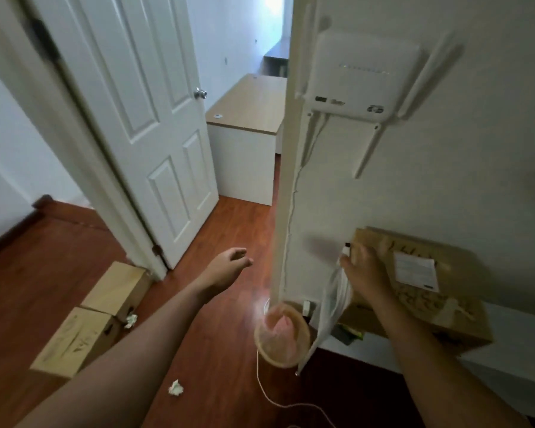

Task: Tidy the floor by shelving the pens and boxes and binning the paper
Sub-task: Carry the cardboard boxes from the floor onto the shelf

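Head view, hands: your right hand [365, 273] has its fingers curled round the neck of a clear plastic bag [334, 301]. What looks like a white pen [346, 251] with a dark tip sticks out above the fist. It is blurred, so the count of pens can't be told.
Head view, free hand: your left hand [226, 267] is out in front, fingers loosely apart, holding nothing.
Shelf target: the low white shelf [507, 366] runs under and to the right of your right hand. A cardboard box [464, 304] already sits on it, just beyond your knuckles.
Step, as judged: shelving the pen.
Doing it well: set it flat on bare shelf beside the box, not on the box lid. Let go only once it rests.
Bag: it hangs down just beside the bin [306, 335], below your right hand. Keep it from snagging the rim.
Left to do: two floor boxes [71, 344] lie below-left of your left hand. Paper wads [176, 388] lie under your left forearm and against the boxes.
Watch: the cord [278, 403] on the floor below the bin.
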Motion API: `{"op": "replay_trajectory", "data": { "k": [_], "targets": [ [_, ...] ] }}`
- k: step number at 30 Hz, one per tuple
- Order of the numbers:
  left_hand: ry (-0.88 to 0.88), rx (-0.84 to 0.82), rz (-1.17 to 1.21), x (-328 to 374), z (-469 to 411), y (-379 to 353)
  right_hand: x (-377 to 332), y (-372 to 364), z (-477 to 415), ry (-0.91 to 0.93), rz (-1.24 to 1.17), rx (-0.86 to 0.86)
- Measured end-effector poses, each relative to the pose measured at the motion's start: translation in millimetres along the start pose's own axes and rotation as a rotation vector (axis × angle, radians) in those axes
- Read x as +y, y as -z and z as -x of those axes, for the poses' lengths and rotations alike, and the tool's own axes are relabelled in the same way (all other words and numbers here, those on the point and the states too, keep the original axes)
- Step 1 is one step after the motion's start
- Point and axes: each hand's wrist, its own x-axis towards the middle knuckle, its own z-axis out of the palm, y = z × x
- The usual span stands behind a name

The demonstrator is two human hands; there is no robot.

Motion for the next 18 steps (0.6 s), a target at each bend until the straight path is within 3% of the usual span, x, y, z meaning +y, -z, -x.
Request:
{"op": "replay_trajectory", "data": {
  "k": [11, 18],
  "targets": [
    [0.188, 0.231, 0.225, -180, 117, 207, -156, -191, 80, 0.202, 0.051, -0.177],
    [0.328, 0.373, 0.333, -290, 203, 304, -227, -301, 140, 0.313, 0.095, -0.309]
  ]
}}
